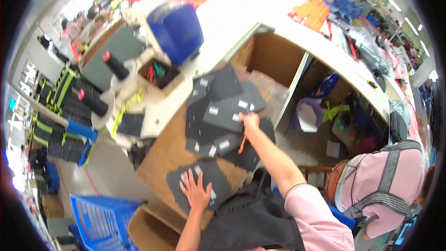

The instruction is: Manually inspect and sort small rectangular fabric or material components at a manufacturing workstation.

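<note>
My left hand (195, 191) lies with fingers spread on a dark grey cut piece (222, 180) that carries small white labels, at the near end of a brown board (160, 161). Farther off, my right hand (250, 121) has its fingers drawn together at a white label (236, 117) on another dark grey piece (223, 117). Whatever those fingertips may hold is too small to make out. Several more dark pieces (197, 132) with white labels overlap beneath it. An orange strip (242, 144) hangs by my right wrist.
Left of the board stand two dark thread cones (116, 65) and a blue bin (175, 32). A blue crate (104, 221) and a cardboard box (151, 227) are at the lower left. Open compartments (274, 58) lie beyond the board. A person in pink (371, 176) is at the right.
</note>
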